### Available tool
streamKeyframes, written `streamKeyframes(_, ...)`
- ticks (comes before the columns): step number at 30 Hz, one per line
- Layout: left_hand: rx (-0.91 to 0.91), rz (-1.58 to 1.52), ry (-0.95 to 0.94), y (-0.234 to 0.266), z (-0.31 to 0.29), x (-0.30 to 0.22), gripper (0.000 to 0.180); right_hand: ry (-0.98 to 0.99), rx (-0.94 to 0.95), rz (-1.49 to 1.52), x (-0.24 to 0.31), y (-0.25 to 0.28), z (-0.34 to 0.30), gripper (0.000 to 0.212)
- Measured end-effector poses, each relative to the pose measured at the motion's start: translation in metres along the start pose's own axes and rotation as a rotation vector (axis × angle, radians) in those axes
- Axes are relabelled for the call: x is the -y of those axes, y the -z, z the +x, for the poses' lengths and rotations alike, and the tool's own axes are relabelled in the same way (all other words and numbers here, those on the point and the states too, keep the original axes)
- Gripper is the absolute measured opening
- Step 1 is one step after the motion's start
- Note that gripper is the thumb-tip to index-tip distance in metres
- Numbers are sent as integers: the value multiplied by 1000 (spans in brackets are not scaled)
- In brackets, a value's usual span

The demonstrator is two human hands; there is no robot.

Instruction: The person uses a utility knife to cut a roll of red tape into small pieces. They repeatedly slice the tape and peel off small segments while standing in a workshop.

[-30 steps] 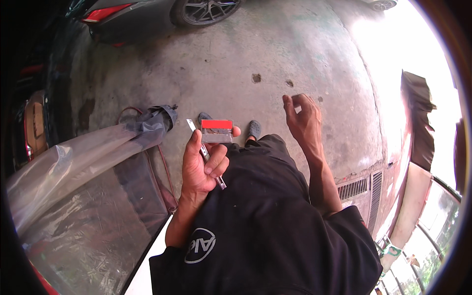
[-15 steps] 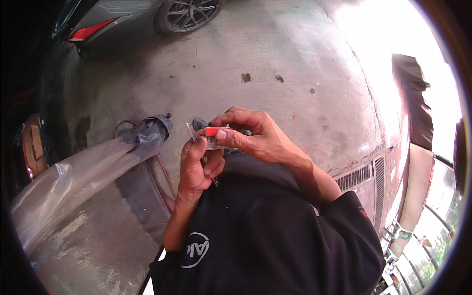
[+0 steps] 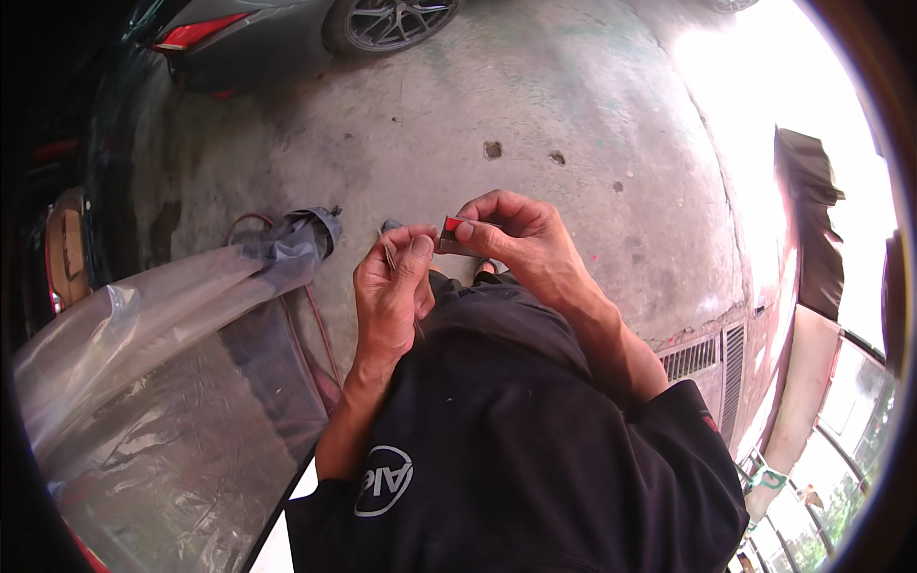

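Between the thumb and fingers of my right hand [image 3: 531,244] is a small flat piece with a red patch [image 3: 452,225] and a darker lower part. My left hand [image 3: 390,291] is beside it, thumb pressed against the fingertips, close to the piece's left edge. A thin, pale flat piece [image 3: 388,252], seen nearly edge-on, sticks up from the left fingers. Something slender also shows below the left palm, too small to name. Both hands are in front of my dark shirt, above the floor.
At the lower left, clear plastic sheeting [image 3: 162,296] covers a large object. A dark car [image 3: 258,48] stands at the top left. A hose [image 3: 317,329] runs beside the sheeting. Two small holes pit the concrete floor [image 3: 592,115], and a drain grate [image 3: 693,358] lies at the right.
My hands have drawn slightly apart. The clear piece that lay across both hands is now edge-on at my left fingers, while the red-patched piece stays in my right. The view has shifted slightly.
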State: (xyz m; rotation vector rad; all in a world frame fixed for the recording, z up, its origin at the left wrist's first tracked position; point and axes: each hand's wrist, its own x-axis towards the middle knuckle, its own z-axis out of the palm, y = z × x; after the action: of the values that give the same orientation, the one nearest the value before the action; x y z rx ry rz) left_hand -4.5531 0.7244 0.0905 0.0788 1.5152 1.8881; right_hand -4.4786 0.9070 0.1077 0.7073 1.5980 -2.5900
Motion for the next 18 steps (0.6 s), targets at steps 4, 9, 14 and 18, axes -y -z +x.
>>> streamKeyframes(4, 26, 25, -2, -5, -1, -2, 20, -47, 25, 57, -5, -4, 1, 21)
streamKeyframes(9, 115, 20, -1, -2, -8, -3, 29, -34, 20, 129, -23, 0, 3, 18)
streamKeyframes(14, 69, 175, 81, -9, -17, -22, 37, -49, -7, 141, -24, 5, 0, 17)
streamKeyframes(18, 84, 337, 47, -15, -25, -26, 24, -42, 5, 136, -23, 7, 2, 18)
